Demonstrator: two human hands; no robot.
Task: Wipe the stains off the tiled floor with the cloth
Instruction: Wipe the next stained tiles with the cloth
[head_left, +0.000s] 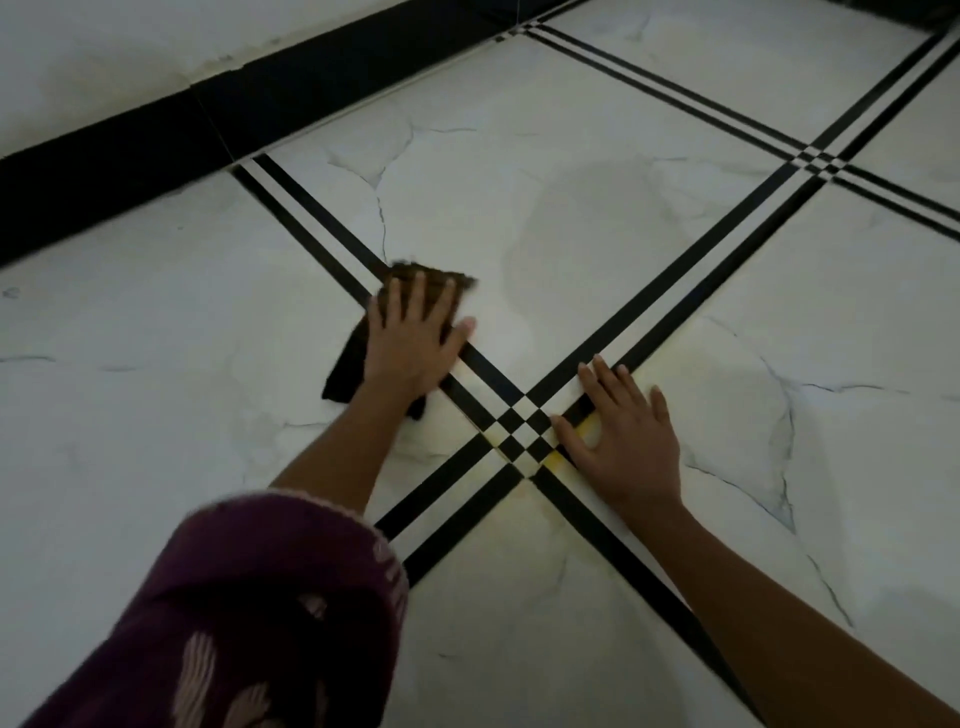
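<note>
1. the left hand (410, 343) lies flat on a dark brown cloth (363, 348), fingers spread and straight, pressing it to the tiled floor (597, 234) rather than gripping it.
2. the cloth sits just left of the checkered crossing (522, 428) where the double black stripes meet; it overlaps one stripe, and its edges show beyond the fingertips and beside the wrist.
3. the right hand (628, 441) rests palm down on the floor just right of the crossing, fingers open and splayed, holding nothing.
4. yellow stains (556, 458) show at the crossing, touching the right thumb side, with a fainter yellow smear (524, 499) on the tile below it.
5. a dark purple sleeve (270, 613) covers the left upper arm; the right forearm is bare.
6. a black skirting band (208, 119) runs along the wall at the far left.
</note>
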